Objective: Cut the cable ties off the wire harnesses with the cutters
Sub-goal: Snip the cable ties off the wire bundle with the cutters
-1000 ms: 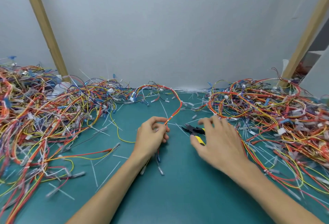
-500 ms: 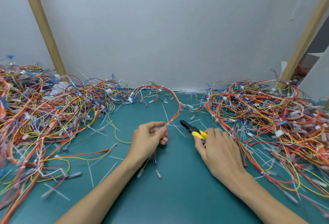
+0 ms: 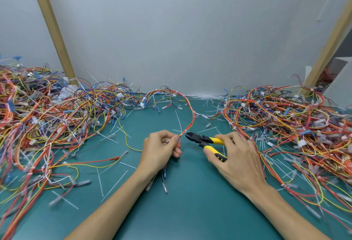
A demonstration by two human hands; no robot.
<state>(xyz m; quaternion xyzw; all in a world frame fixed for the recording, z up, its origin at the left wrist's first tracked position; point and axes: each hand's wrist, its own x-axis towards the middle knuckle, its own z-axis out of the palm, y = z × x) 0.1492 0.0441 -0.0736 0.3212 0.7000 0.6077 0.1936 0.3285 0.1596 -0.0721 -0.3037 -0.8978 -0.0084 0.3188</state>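
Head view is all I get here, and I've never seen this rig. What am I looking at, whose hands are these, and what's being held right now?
There is no machine: a person works with bare hands, and the one camera sits on their head, looking forward and down. The left hand pinches an orange-red wire harness right beside a white cable tie. The right hand grips yellow-handled cutters, whose black tip points at that tie, close to it. All this is over a green table mat. Tangled harnesses lie in a left pile and a right pile, and cut white tie pieces are scattered between.
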